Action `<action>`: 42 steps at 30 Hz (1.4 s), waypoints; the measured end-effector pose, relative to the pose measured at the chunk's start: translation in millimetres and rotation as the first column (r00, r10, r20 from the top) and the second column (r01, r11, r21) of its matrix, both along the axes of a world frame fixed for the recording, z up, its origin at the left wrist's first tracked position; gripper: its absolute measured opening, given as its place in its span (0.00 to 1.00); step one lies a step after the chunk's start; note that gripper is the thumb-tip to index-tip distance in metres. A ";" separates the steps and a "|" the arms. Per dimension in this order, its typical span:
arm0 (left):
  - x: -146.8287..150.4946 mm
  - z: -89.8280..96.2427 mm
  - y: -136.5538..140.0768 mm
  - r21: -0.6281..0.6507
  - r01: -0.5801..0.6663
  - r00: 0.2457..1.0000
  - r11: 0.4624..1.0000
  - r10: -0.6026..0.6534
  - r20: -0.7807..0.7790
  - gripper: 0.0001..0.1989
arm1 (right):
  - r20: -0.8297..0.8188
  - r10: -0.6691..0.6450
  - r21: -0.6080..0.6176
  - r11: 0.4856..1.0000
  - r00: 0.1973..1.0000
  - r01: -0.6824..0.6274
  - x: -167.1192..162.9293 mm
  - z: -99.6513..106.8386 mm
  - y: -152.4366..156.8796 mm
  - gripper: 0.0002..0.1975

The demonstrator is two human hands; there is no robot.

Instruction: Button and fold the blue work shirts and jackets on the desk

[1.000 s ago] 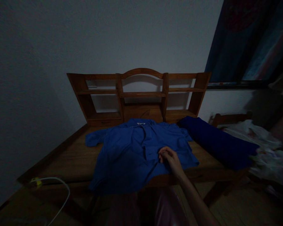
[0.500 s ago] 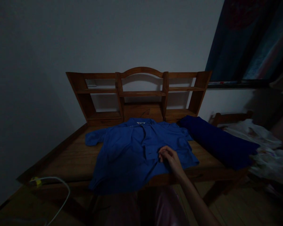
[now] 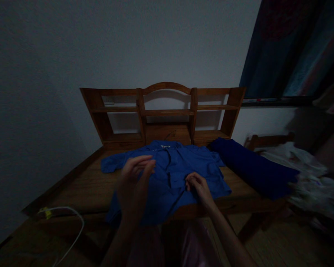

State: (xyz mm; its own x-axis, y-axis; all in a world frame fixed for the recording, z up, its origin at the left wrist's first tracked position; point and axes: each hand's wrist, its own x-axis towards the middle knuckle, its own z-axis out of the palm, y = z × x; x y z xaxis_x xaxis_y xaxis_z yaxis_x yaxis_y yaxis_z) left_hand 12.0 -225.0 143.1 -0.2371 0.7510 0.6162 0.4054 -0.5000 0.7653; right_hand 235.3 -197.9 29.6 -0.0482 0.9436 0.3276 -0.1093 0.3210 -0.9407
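A blue short-sleeved shirt [image 3: 158, 163] is spread on the wooden desk [image 3: 86, 185], collar toward the shelf, with a white label inside the neck. Its front is partly parted, and the lower hem hangs over the desk's front edge. My right hand [image 3: 198, 185] has its fingers curled and pinched at the edge of the shirt's front, right of the middle. Above the left half of the shirt hovers my left hand [image 3: 135, 185], slightly blurred, its thumb and fingers apart with nothing visible between them. It hides part of the shirt's left front.
A wooden shelf unit [image 3: 167, 111] stands along the back of the desk, against the wall. Dark blue folded cloth [image 3: 253, 168] lies at the desk's right end. Beyond it are a chair [image 3: 271, 140] and white plastic bags [image 3: 297, 159]. A white cable [image 3: 79, 217] loops at the front left.
My left hand has come into view from below and now hovers over the shirt's left side. My right hand stays at the shirt's front edge. The view has shifted slightly.
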 end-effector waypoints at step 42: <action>-29.6 -70.9 42.5 -0.356 -0.035 0.732 0.934 -0.219 -0.645 0.17 | 0.644 -0.454 0.367 0.890 0.616 0.272 -41.9 35.0 16.9 0.06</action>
State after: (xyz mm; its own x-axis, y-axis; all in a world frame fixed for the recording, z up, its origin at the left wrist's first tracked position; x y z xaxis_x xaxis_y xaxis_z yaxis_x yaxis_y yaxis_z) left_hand -17.5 -182.6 72.2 0.2196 0.9277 0.3020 0.8350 -0.3388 0.4336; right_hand 193.4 -181.1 64.7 -0.0152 0.8445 0.5354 0.7154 0.3833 -0.5842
